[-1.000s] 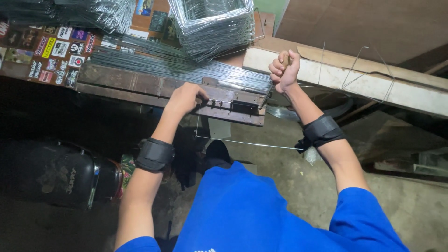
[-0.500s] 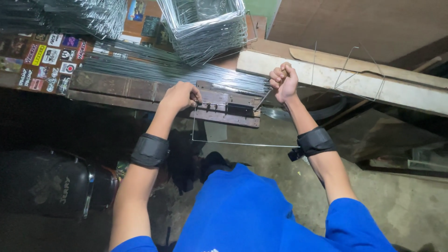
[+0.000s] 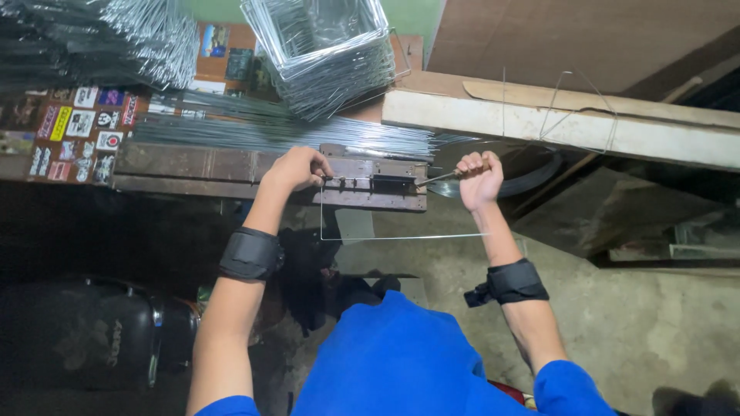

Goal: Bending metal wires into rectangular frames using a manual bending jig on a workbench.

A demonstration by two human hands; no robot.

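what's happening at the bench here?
A person in a blue top is bending wire at a wooden bench. The left hand presses a thin wire against a small metal jig on the bench edge; the wire hangs below it, already bent into a partial rectangle. The right hand grips the jig's lever handle. Straight wires lie on the bench, with finished wire frames stacked behind.

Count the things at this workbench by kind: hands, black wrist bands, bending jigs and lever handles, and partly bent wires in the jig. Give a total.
Hands: 2, the left hand and the right hand
Black wrist bands: 2, and
Bending jig: 1
Lever handle: 1
Bent wire: 1
Total: 7
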